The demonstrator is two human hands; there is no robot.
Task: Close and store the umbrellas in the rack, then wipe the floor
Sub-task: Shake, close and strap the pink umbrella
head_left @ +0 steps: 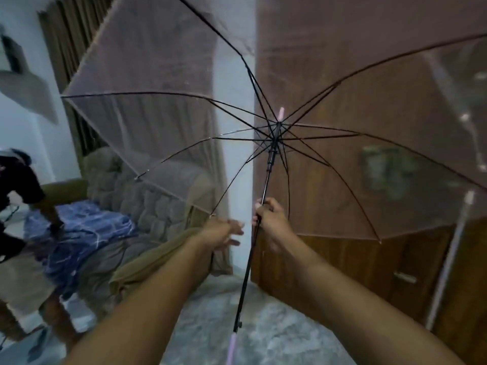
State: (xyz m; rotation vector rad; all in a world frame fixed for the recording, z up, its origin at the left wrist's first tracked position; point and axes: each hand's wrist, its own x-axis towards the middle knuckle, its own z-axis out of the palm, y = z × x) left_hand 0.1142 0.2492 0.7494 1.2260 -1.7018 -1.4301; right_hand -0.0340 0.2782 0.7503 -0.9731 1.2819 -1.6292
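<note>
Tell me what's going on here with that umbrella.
A person is holding an open transparent umbrella in front of a wooden door. The right hand grips the black shaft below the runner, while the left hand hovers just beside it, fingers loose, holding nothing. The canopy is fully spread, so the umbrella is not yet closed. At the left, a second person bends over a blue cloth.

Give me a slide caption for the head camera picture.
Right hand grips an open clear umbrella by its shaft while the left hand hovers beside it.
</note>
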